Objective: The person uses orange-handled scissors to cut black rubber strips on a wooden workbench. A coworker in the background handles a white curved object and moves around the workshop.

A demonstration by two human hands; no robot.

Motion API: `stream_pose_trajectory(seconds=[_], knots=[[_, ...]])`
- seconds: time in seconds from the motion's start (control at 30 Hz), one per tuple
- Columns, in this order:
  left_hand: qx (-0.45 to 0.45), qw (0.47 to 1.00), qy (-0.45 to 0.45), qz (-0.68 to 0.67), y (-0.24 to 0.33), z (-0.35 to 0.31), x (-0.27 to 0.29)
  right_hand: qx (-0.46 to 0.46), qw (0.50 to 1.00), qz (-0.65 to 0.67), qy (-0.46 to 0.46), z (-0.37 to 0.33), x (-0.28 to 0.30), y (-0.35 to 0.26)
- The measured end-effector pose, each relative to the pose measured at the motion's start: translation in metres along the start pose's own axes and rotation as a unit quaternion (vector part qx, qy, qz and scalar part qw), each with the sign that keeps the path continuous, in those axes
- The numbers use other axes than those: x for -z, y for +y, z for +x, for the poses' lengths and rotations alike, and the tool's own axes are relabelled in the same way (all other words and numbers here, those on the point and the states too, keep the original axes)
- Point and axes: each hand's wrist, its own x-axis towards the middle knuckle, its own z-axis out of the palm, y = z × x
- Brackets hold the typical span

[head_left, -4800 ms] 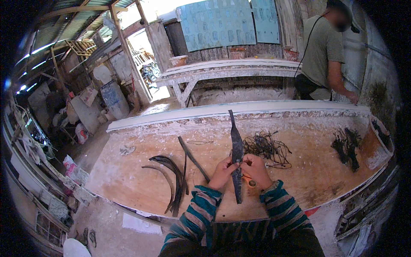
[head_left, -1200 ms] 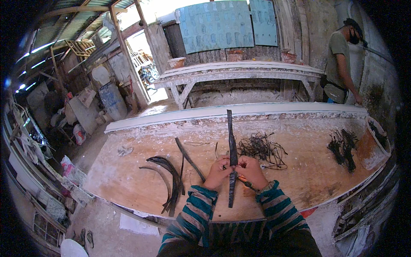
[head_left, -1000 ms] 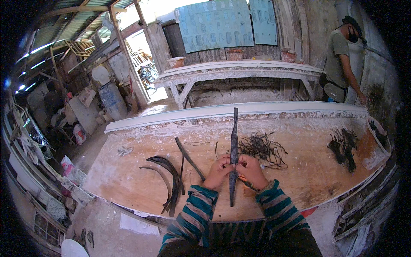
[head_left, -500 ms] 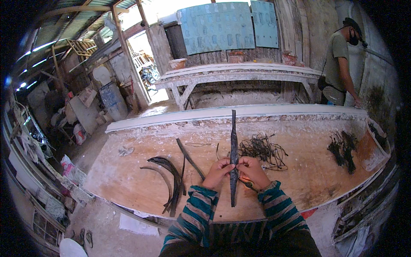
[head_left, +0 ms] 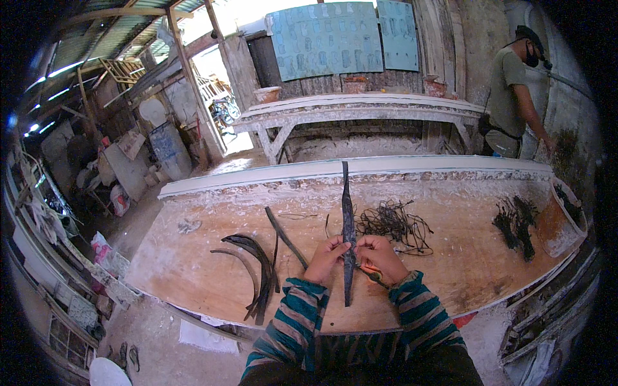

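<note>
A long, dark rubber-like strip [head_left: 347, 209] stands lengthwise in front of me above the wooden tabletop [head_left: 180, 257]. My left hand [head_left: 326, 258] pinches it from the left, and my right hand [head_left: 381, 257] grips it from the right, thumbs close together. Partly hidden under my right hand lies a small orange and black tool [head_left: 373, 274]; its kind does not show. Curved black strips [head_left: 262, 280] rest left of my left hand, with a straighter strip [head_left: 286, 237] beside them. Just beyond my right hand is a tangle of thin black cords [head_left: 398, 225].
Bundles of black cord [head_left: 515, 226] lie at the right beside a tipped orange-brown bucket [head_left: 561, 224]. A pale raised ledge [head_left: 270, 175] runs along the table's far side. Behind it are a whitened bench [head_left: 309, 117] and, at far right, another person [head_left: 505, 96].
Both my hands keep hold of the strip, which has shifted slightly left, its lower end rising a little. The other person's arm has moved a little to the right.
</note>
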Motion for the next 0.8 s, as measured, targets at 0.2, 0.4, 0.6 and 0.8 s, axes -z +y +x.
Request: stream_pose_trajectory(seconds=[0.2,0.4,0.6,0.8], knots=[[-0.01,1.0,-0.003,-0.011,-0.0027,0.0008,-0.002,0.008,0.999,0.025,0.027,0.0007,-0.002,0.0004],[-0.014,1.0,-0.019,0.008,-0.0048,0.0025,0.0012,0.011,0.999,0.003,0.053,0.0009,-0.003,-0.0002],[0.004,1.0,-0.013,-0.004,-0.003,0.0013,-0.0032,0.05,0.996,-0.02,0.068,0.0026,-0.0033,0.0043],[0.002,1.0,-0.014,0.007,-0.0079,0.0028,-0.0011,0.045,0.994,-0.057,0.085,0.0016,-0.0044,0.0036]])
